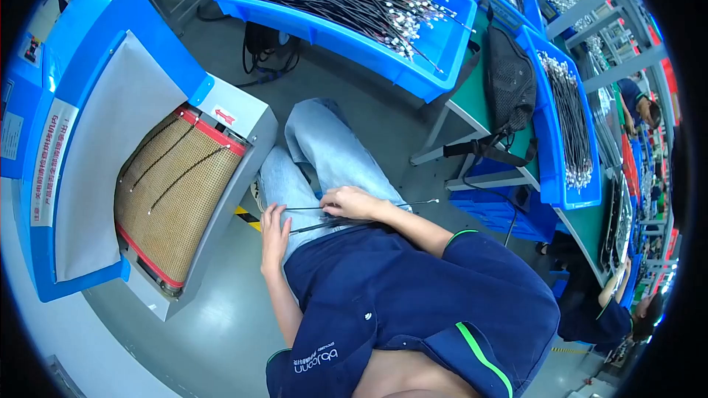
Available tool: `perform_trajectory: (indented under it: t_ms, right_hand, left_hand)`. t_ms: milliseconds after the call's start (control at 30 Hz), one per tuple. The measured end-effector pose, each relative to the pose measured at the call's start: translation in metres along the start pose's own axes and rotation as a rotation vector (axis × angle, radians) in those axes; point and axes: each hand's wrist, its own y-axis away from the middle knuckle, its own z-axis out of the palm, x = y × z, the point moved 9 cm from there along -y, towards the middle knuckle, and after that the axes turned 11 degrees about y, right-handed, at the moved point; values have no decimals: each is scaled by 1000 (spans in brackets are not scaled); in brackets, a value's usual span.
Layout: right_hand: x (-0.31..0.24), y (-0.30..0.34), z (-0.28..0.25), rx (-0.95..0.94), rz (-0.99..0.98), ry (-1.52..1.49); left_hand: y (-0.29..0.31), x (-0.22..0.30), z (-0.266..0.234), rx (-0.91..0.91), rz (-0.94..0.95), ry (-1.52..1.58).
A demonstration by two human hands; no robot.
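A thin black cable (304, 208) stretches between my two hands, above my lap. My left hand (274, 234) grips it near one end with the fingertips. Closed around it farther along is my right hand (349, 202). A white-tipped cable end (434, 200) sticks out to the right, past my right wrist. More black cables (328, 222) lie in a loose bunch across my thighs, partly covered by my right hand and forearm. On the left, three black cables (171, 153) rest apart on the tan mesh belt (188, 210) of a conveyor machine.
A blue and grey machine hood (122, 125) with a hanging pale curtain stands over the belt. Ahead, a blue bin (295, 18) holds many black cables. Another cable bin (549, 155) and a black bag (510, 77) sit on the green-topped table at right. Other people work far right.
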Motion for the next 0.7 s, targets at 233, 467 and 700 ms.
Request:
perform_trajectory:
  t_ms: [233, 467, 700]
  right_hand:
    - [33, -57, -45, 12, -90, -105]
    - [130, -61, -55, 179, -136, 178]
    - [176, -97, -25, 87, 87, 2]
  left_hand:
    - [-52, -34, -39, 13, 128, -221]
    - [-66, -80, -4, 15, -98, -96]
    - [-111, -82, 21, -86, -138, -116]
